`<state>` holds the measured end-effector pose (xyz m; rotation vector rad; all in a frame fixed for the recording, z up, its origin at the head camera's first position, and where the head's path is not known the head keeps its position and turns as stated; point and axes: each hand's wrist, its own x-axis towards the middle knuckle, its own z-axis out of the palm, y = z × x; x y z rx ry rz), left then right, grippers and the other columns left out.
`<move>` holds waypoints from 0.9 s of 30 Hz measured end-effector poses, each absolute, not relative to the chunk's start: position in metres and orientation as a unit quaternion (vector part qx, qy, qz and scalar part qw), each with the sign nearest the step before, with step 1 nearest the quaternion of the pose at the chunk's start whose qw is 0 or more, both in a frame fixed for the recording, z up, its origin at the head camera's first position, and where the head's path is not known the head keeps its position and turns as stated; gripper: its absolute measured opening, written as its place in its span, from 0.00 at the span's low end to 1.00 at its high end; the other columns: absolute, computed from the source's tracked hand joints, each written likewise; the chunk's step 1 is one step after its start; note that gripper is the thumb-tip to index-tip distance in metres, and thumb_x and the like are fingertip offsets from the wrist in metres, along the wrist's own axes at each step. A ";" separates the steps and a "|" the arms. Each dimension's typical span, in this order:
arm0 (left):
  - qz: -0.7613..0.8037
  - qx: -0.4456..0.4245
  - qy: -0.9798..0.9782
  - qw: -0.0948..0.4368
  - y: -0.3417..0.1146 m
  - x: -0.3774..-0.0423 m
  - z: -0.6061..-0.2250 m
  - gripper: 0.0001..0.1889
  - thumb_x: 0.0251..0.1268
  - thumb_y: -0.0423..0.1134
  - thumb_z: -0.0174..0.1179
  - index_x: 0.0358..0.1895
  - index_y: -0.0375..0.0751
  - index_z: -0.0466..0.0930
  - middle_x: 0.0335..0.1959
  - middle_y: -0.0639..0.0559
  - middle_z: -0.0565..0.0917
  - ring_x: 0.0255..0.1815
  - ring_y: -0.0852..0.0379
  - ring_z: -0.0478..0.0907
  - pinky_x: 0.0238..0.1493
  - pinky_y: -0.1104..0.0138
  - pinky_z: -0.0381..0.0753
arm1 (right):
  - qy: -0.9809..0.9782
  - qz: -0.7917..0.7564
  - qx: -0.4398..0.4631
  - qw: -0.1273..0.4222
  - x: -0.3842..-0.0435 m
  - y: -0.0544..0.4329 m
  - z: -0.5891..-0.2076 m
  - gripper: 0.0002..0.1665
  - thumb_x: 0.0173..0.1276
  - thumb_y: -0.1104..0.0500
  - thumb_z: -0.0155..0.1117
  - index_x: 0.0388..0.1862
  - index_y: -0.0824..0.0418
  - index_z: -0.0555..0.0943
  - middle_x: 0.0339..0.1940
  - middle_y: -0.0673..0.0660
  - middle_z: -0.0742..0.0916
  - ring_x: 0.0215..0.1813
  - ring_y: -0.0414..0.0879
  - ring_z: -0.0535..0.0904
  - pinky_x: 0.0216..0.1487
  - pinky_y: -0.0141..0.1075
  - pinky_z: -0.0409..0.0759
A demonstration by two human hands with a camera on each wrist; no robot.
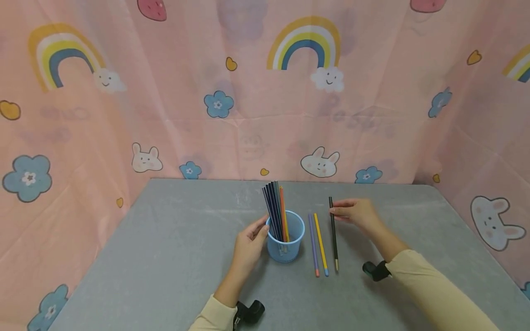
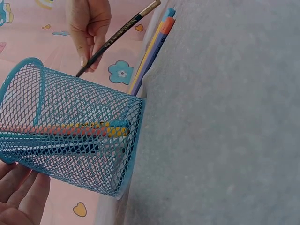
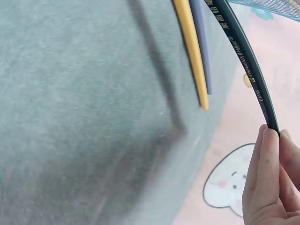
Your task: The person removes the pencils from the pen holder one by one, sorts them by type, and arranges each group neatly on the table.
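My right hand (image 1: pixel 357 214) pinches a dark pencil (image 1: pixel 333 234) with a gold end between thumb and fingers. It is lifted off the table, its shadow falling apart from it in the right wrist view. My left hand (image 1: pixel 250 246) holds the side of a light blue mesh pencil cup (image 1: pixel 285 252) near its rim. Several dark pencils (image 1: pixel 272 207) lean inside the cup with an orange pencil (image 1: pixel 283 204) and a yellow one. Between the cup and the right hand, a purple pencil (image 1: pixel 313 246) and a yellow pencil (image 1: pixel 320 243) lie side by side on the table.
The grey table (image 1: pixel 174 257) carries the cup and loose pencils. Behind it hangs a pink patterned cloth (image 1: pixel 265 138), which also runs along both sides. Black wrist cameras (image 1: pixel 376 271) sit at both cuffs.
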<state>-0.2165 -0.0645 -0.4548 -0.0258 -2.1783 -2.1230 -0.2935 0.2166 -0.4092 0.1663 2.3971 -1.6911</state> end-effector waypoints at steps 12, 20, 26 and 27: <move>-0.690 -0.011 -0.722 0.049 -0.065 -0.217 -0.454 0.19 0.75 0.35 0.54 0.64 0.32 0.76 0.61 0.36 0.81 0.63 0.44 0.79 0.61 0.65 0.82 | 0.820 -0.557 0.061 0.117 -0.295 0.218 -0.424 0.25 0.68 0.63 0.67 0.58 0.78 0.77 0.42 0.59 0.90 0.34 0.35 0.85 0.42 0.33 0.89; -0.690 -0.008 -0.722 0.049 -0.065 -0.217 -0.455 0.18 0.75 0.35 0.54 0.64 0.33 0.76 0.62 0.37 0.81 0.63 0.45 0.78 0.61 0.65 0.82 | 0.828 -0.545 0.056 0.119 -0.297 0.216 -0.434 0.22 0.69 0.63 0.66 0.57 0.77 0.78 0.43 0.60 0.90 0.34 0.36 0.85 0.40 0.32 0.89; -0.691 -0.009 -0.721 0.049 -0.065 -0.217 -0.455 0.18 0.75 0.34 0.54 0.64 0.32 0.76 0.62 0.36 0.81 0.64 0.44 0.78 0.61 0.66 0.82 | 0.833 -0.535 0.074 0.122 -0.301 0.213 -0.441 0.22 0.69 0.63 0.66 0.57 0.76 0.79 0.46 0.63 0.89 0.33 0.36 0.85 0.39 0.31 0.88; -0.691 -0.009 -0.721 0.049 -0.065 -0.217 -0.455 0.18 0.75 0.34 0.54 0.64 0.32 0.76 0.62 0.37 0.81 0.64 0.44 0.78 0.61 0.66 0.81 | 0.833 -0.533 0.077 0.125 -0.302 0.213 -0.442 0.22 0.70 0.63 0.66 0.58 0.75 0.78 0.46 0.63 0.89 0.33 0.36 0.85 0.39 0.31 0.88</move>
